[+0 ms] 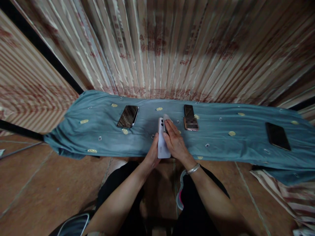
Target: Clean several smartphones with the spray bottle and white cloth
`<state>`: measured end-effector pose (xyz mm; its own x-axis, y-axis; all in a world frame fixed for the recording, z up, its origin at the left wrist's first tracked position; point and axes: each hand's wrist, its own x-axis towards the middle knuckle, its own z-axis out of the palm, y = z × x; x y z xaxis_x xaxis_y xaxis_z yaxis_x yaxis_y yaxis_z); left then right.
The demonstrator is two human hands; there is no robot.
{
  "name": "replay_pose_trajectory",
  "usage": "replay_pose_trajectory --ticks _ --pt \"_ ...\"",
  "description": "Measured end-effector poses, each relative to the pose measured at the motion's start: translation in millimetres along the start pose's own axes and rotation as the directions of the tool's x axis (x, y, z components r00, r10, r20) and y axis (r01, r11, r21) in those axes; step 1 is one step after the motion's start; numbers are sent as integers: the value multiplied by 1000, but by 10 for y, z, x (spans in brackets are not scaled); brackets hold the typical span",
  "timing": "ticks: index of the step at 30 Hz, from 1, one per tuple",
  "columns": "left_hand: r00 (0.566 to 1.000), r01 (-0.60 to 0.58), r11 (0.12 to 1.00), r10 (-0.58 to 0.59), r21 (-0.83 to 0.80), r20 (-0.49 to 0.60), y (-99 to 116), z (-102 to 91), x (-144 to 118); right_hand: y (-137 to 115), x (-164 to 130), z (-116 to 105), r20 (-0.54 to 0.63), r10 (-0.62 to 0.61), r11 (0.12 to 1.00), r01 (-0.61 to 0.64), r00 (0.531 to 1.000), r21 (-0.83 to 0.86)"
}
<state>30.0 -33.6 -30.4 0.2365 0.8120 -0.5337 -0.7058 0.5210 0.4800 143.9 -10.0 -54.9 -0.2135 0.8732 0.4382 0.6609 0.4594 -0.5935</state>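
Holding a white phone back-side up w/ both hands, over the near edge of the tabletop, which is draped in a teal cloth. Left hand grips the phone's left edge & underside; right hand lies across its right side, fingers pressing a small pale pad at the phone's top, by the camera lenses. Rel. to the white phone: dark phone lies face-up to the left, farther back; two stacked phones just right & behind; black phone far right. Bracelet on right wrist.
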Motion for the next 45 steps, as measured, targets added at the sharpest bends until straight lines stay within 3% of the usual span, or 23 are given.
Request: replay_pose_trajectory --ticks 8,20,29,35,41,45 --pt "997 -50 997 55 -66 63 85 -1 5 -56 -33 59 -23 -25 999 25 999 29" --pt "995 -91 994 93 -52 33 132 30 31 21 -55 89 -104 -86 992 94 991 79" --pt "996 57 986 -67 157 61 -70 -89 14 158 79 -111 -175 -19 998 29 984 58" --pt "994 33 985 -50 168 101 -27 -65 -13 215 127 -108 -201 97 986 -67 975 151" --pt "997 39 991 -47 128 61 21 17 -33 224 125 -25 -249 284 932 -206 926 299" --pt "999 16 994 -21 108 40 58 64 -39 202 125 10 -219 334 887 -227 917 402"
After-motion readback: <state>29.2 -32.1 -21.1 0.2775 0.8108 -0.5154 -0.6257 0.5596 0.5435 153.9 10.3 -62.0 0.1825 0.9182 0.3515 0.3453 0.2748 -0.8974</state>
